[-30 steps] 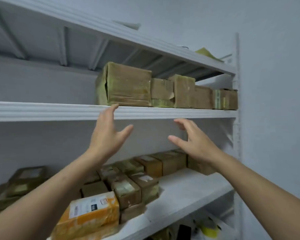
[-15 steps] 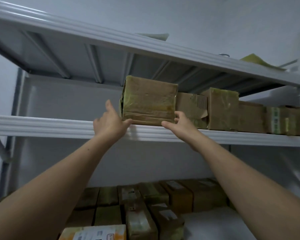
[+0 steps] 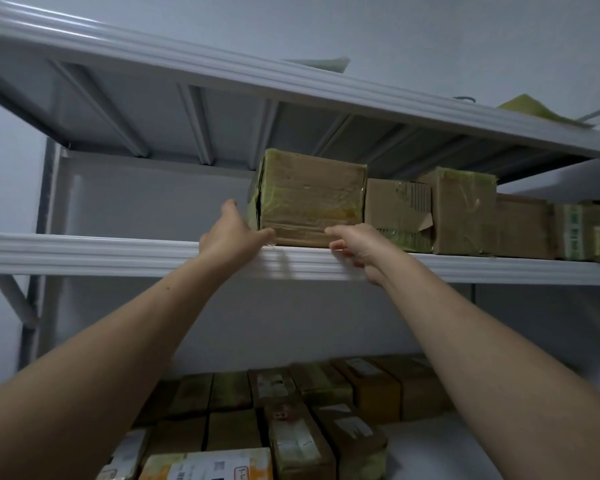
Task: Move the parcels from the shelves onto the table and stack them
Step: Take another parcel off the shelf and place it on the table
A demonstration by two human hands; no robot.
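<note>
A large brown parcel (image 3: 309, 195) wrapped in yellowish tape stands at the left end of a row on the middle shelf (image 3: 118, 252), at its front edge. My left hand (image 3: 231, 233) holds its lower left corner, fingers along the left side and thumb across the front bottom edge. My right hand (image 3: 352, 244) holds the lower front edge near the right corner, thumb lying on the front and fingers curled at the shelf lip. Several more parcels (image 3: 461, 209) line the shelf to the right, touching the large one.
The top shelf (image 3: 257, 81) hangs close above the parcel row. Below, the lower shelf holds several rows of small parcels (image 3: 291, 427), with an orange-and-white one (image 3: 208, 465) at the front. A white wall stands behind and to the right.
Both hands rose from below the shelf to the large parcel and took hold of its lower corners. Since half a second ago the right hand slid left along the bottom edge.
</note>
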